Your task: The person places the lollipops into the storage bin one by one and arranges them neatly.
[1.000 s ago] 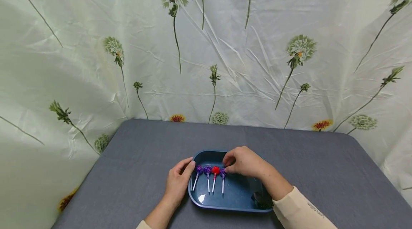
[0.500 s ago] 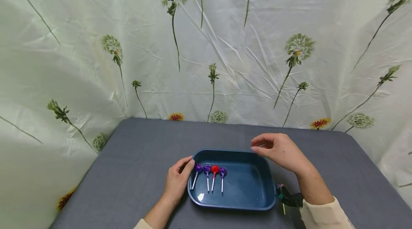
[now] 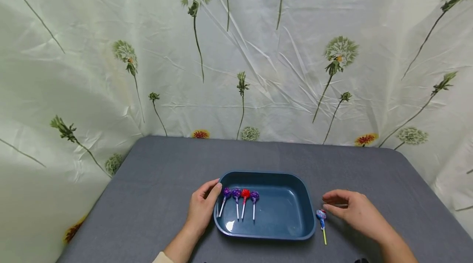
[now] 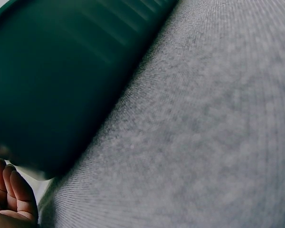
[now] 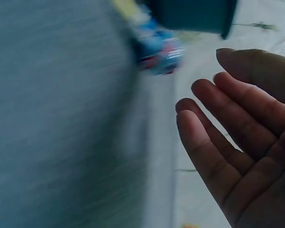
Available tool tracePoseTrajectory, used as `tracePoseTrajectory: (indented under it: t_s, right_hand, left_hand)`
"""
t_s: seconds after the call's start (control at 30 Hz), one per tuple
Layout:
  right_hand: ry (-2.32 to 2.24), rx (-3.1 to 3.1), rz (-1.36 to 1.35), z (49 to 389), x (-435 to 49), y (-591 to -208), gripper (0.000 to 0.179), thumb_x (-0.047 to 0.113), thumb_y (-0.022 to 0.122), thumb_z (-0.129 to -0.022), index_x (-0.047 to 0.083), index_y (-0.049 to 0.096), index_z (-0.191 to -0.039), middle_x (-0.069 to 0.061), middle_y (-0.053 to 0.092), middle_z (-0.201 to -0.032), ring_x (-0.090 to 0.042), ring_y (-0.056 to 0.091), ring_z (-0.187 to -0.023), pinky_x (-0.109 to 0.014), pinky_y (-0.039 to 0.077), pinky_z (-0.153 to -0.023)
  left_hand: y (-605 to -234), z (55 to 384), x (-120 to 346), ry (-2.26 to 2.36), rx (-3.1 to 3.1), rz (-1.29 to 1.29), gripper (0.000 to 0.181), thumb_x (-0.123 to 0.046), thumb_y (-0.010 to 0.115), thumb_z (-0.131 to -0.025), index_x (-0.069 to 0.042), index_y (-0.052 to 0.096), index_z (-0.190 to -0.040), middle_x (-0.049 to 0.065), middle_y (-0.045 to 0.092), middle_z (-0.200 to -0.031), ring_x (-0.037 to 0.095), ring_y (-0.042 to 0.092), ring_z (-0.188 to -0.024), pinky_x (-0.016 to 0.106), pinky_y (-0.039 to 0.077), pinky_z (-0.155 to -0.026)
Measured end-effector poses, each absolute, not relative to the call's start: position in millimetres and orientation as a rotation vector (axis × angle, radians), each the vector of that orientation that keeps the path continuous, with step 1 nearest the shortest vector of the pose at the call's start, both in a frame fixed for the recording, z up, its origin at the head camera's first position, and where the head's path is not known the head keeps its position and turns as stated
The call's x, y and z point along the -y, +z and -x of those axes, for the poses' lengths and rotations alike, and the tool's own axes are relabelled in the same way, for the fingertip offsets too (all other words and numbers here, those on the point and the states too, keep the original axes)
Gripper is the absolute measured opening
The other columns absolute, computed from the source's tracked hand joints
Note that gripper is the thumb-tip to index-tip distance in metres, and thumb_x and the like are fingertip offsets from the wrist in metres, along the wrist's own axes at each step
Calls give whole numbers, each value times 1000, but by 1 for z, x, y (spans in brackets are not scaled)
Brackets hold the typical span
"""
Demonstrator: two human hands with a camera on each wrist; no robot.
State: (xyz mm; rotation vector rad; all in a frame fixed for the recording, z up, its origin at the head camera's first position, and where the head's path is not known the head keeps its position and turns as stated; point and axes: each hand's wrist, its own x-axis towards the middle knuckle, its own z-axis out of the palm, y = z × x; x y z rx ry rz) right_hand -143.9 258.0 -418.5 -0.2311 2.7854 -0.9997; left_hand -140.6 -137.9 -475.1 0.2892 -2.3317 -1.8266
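Note:
My left hand [image 3: 201,204] holds the left end of a blue tray [image 3: 273,236], its thumb at the rim; in the left wrist view its fingers [image 4: 20,192] are beside the tray's outer wall. Inside the tray's left half, a row of lollipops lies with sticks toward me: purple ones, like the purple lollipop [image 3: 254,197] at the row's right end, and a red lollipop [image 3: 245,194]. On the table right of the tray lies a blue-wrapped lollipop [image 3: 321,215] with a yellow stick. Just above its head hovers my right hand [image 3: 356,210], fingers apart and nothing between them.
A grey cloth covers the table [image 3: 177,164]. Behind it and along its sides hangs a pale curtain [image 3: 273,70] printed with dandelions. The tray's right half shows bare floor.
My right hand has left the rightmost purple lollipop in the tray, passed over the right rim and come down beside the blue-wrapped lollipop. The left hand has stayed at the tray.

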Motion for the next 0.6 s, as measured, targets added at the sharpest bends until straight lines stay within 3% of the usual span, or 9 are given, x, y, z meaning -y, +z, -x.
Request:
tracePoseTrajectory:
  t_s: [0.33,0.6]
  right_hand:
    - [-1060,-2670,214,136,-267,-440,30,33,80,-88,12,75,-108,2,76,-100,1,66,-85,-21,54,-72]
    - [-1094,-2641,294,137,-265,-440,27,31,79,-89,11,75,-108,1,76,-96,3,65,-82,-21,53,-70]
  left_hand:
    - [-476,140,137,-1812,2355,-296,32,-32,65,-100,-12,73,-124,8,73,-126,24,65,-118,35,50,-102]
    - [-476,139,137,-1854,2279,-246,30,-27,67,-99,-9,74,-122,10,74,-122,19,65,-111,21,50,-93]
